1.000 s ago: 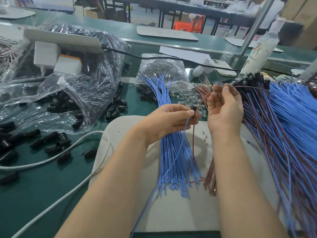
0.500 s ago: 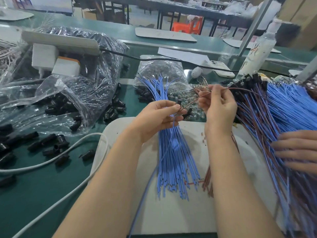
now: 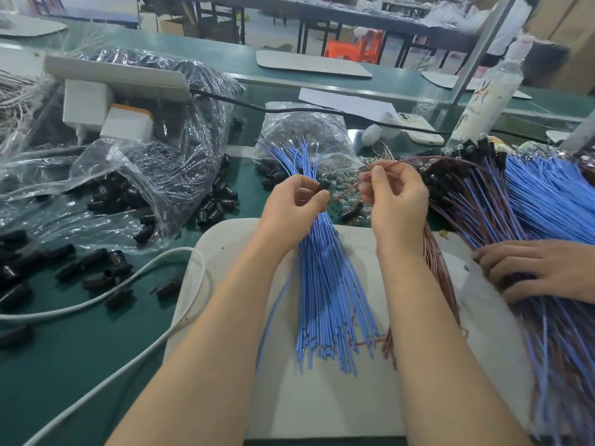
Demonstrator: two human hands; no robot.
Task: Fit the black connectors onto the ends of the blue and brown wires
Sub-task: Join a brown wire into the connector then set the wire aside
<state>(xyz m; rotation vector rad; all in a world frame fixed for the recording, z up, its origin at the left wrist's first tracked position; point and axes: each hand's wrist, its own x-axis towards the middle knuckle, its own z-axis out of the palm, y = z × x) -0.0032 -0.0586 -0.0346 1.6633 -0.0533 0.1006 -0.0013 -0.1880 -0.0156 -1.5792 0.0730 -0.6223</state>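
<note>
Overhead, both of the person's bare forearms reached out over a pale work mat point(image 3: 225, 252) laid on the green bench point(image 3: 64, 365). The left hand point(image 3: 294, 206) was curled with thumb and forefinger pinched narrowly on a small black connector point(image 3: 324, 184), held just above the fanned bundle of blue wires point(image 3: 325, 284) lying on the mat. The right hand point(image 3: 397, 201) was raised beside it, fingers closed narrowly on a thin brown wire point(image 3: 349, 188) whose free end slanted toward the connector; whether the tip touched it could not be told. More brown wires point(image 3: 441, 272) lay on the mat under the right wrist. To the right sat a large heap of finished blue-and-brown leads point(image 3: 483, 201) with black caps at their far ends, and another person's hand point(image 3: 544, 268) rested flat on that heap. Loose black connectors point(image 3: 96, 272) were scattered over the bench at left, near a crumpled clear plastic bag point(image 3: 128, 175) holding more of them. A white cable point(image 3: 135, 294) curved across the bench and over the mat's left edge. A white bottle point(image 3: 483, 101) stood at the back right.
</note>
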